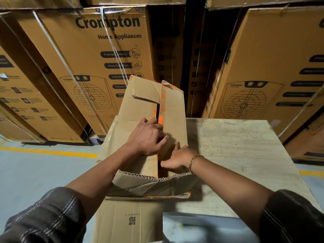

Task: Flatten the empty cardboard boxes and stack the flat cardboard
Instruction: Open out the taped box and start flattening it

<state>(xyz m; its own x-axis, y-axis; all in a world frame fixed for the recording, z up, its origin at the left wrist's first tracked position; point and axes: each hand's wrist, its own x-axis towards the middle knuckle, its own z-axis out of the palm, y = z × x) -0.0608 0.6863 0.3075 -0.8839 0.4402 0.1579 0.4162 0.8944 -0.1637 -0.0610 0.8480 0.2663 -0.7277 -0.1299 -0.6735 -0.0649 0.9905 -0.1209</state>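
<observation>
Sleeves (43, 216) nearest; left hand (147, 137) and right hand (177, 159) hook curled fingers (155, 122) round box (149, 186) flaps (140, 106) at the seam (159, 111), and I'd part them evenly.

Brown cardboard box (145, 102) — orange-taped seam split — lying on table (236, 146).

One box (150, 109) on one table (245, 146) — one flat sheet (129, 220) at its near edge. Two hands: left hand (147, 139), right hand (177, 158). One bracelet (193, 162). Two fan-printed cartons (105, 41) (271, 58).

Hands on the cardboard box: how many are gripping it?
2. The left hand curls its fingers into the centre seam of the box; the right hand grips the right flap nearer the person.
</observation>
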